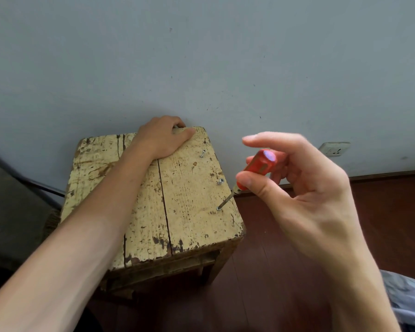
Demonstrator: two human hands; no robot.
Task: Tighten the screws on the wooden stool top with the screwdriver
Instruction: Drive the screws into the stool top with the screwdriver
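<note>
On the stool top [153, 188], along the right edge, three screws sit in a row. From the top's centre the far screw [203, 153] is at 1 o'clock, the middle screw [220, 181] at 3 and the near screw [218, 208] at 4. The far and middle screws stand proud of the wood, and the far one leans.

Left hand [163, 137]: at 12 o'clock, palm on the wood, fingers curled over the far edge and gripping it. It steadies the stool.

Right hand [297, 183]: off the right edge at 3 o'clock, well apart from the left. Thumb and fingers pinch the orange handle of the screwdriver [256, 168]; the forefinger is stretched out above the handle end.

Screwdriver: shaft slants down toward 8 o'clock, tip seated in the near screw's head. How deep that screw sits, cannot tell.

Step in hand (judgement): driving the near screw, first of three or so; the other two look undone.

Next move calls for: downward pressure along the shaft so the tip stays in the slot, clockwise turns with re-gripping between them, and the shaft brought closer to upright. At this slant the tip may slip out. Then on to the middle screw.
</note>
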